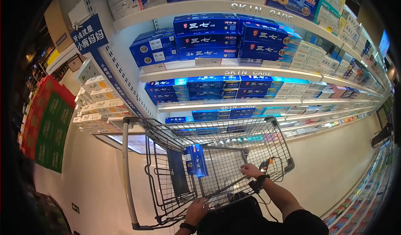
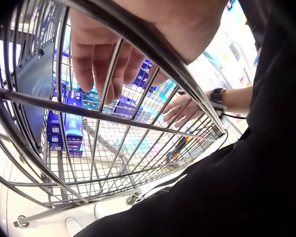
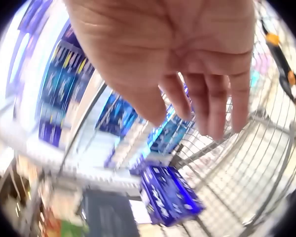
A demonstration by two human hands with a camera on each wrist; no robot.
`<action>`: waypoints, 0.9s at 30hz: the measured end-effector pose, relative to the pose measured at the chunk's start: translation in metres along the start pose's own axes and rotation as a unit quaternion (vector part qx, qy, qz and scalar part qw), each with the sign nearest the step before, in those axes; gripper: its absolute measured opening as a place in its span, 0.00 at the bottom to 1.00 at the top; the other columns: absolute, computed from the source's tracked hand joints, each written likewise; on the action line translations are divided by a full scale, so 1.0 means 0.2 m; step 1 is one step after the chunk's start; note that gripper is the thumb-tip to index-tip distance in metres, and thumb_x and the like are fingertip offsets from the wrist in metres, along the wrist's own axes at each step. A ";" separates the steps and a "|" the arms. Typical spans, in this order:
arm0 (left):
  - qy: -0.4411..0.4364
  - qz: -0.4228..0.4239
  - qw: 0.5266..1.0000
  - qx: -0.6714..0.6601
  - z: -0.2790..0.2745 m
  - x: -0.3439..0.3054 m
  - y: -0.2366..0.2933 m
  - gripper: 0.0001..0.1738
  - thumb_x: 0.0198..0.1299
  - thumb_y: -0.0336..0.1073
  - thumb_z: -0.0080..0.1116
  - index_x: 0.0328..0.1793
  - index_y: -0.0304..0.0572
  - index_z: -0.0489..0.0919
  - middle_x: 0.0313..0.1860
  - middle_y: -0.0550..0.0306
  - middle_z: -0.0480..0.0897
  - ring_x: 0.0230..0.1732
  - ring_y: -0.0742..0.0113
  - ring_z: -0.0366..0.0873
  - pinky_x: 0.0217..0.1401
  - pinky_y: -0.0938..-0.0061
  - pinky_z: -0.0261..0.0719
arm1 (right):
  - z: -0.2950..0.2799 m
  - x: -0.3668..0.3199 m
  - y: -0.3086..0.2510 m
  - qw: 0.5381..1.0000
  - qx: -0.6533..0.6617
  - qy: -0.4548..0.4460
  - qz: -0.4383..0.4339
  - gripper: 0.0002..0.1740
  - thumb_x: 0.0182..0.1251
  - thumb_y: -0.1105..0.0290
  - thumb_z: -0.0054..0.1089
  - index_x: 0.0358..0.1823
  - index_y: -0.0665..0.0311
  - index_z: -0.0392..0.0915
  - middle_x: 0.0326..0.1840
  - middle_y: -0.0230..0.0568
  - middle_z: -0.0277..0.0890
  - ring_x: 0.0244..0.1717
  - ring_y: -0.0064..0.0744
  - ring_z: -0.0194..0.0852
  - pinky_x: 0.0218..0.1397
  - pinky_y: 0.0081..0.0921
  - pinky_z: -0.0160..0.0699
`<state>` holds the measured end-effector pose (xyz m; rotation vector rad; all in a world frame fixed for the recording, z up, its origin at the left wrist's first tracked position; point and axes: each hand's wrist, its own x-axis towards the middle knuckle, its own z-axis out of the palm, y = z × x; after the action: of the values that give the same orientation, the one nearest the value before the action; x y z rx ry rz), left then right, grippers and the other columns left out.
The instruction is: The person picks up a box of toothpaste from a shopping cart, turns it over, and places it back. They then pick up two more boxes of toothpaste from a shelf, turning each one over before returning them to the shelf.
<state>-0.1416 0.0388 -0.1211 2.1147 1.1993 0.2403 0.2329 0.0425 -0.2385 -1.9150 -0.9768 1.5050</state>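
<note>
One left hand [image 2: 153, 24] round cart rail [image 2: 197, 96], finger curl wrist-view only.

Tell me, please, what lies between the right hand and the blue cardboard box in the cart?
Only bare mesh of the metal wire cart, in the head view, separates right hand and blue cardboard box.

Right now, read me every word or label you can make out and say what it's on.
"SKIN CARE": top shelf edge, again on the shelf edge below.
"三七": blue boxes on the shelves.
"小鹿妈妈": blue hanging sign; its upper line is unclear.
Price tags, white boxes and the box in the shopping cart: too small to read.
</note>
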 end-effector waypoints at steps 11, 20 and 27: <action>-0.043 -0.012 0.999 0.006 0.04 0.00 -0.07 0.19 0.62 0.45 0.55 0.51 0.39 0.77 0.41 0.44 0.83 0.42 0.46 0.81 0.46 0.58 0.79 | -0.35 -0.40 0.08 0.982 -0.120 0.127 -0.070 0.28 0.61 0.54 0.59 0.50 0.75 0.78 0.34 0.52 0.82 0.39 0.42 0.83 0.42 0.33 0.79; -0.090 -0.036 0.995 -0.006 0.02 0.01 -0.07 0.22 0.62 0.48 0.54 0.53 0.38 0.77 0.41 0.43 0.83 0.42 0.47 0.82 0.46 0.59 0.79 | -0.16 -0.46 0.16 0.930 -0.257 0.261 -0.046 0.17 0.60 0.58 0.56 0.44 0.60 0.83 0.35 0.49 0.83 0.40 0.51 0.82 0.46 0.44 0.79; -0.107 -0.047 0.993 -0.009 0.02 0.02 -0.09 0.25 0.62 0.49 0.55 0.55 0.36 0.76 0.39 0.42 0.84 0.43 0.47 0.83 0.47 0.59 0.80 | -0.10 -0.46 0.16 0.905 -0.277 0.321 -0.034 0.14 0.58 0.59 0.56 0.40 0.58 0.84 0.34 0.48 0.83 0.39 0.50 0.82 0.43 0.44 0.80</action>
<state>-0.1499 0.0468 -0.1367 2.0048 1.1614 -0.0181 0.2476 -0.0495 -0.2026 -2.4865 -1.1972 0.4747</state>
